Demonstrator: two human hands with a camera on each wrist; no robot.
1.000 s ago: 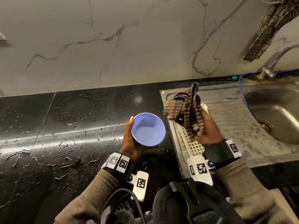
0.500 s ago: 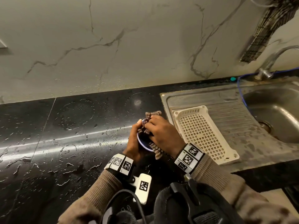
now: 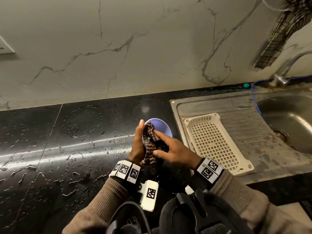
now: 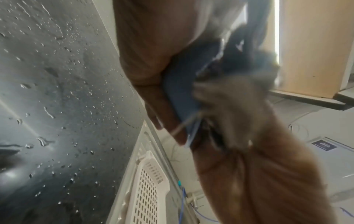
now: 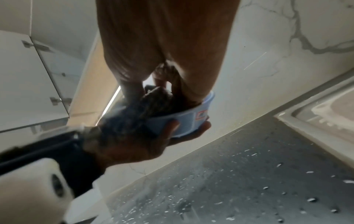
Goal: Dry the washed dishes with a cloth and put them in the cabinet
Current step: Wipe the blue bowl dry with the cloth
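My left hand [image 3: 139, 142] holds a small light-blue bowl [image 3: 160, 126] tilted on its side above the wet counter, thumb on the rim and fingers behind it. A brown striped cloth [image 3: 150, 149] is bunched inside the bowl, its tail hanging down past my left palm. My right hand [image 3: 168, 149] pinches the cloth between thumb and fingers and pushes it against the bowl's inside. The right wrist view shows the bowl [image 5: 188, 121] cupped from below, with the cloth [image 5: 155, 101] stuffed in it. In the blurred left wrist view, the bowl [image 4: 179, 84] and cloth [image 4: 229, 98] fill the middle.
A white perforated plastic basket [image 3: 214, 141] lies on the steel drainboard [image 3: 244, 107], right of my hands. Beyond it are the sink [image 3: 290, 122] and tap [image 3: 283, 68], with a checked cloth [image 3: 278, 34] hanging above. Water drops cover the black counter [image 3: 67, 141].
My right hand brought the cloth down from above the basket into the bowl. Since half a second ago, it has slid lower, so more of the rim shows.
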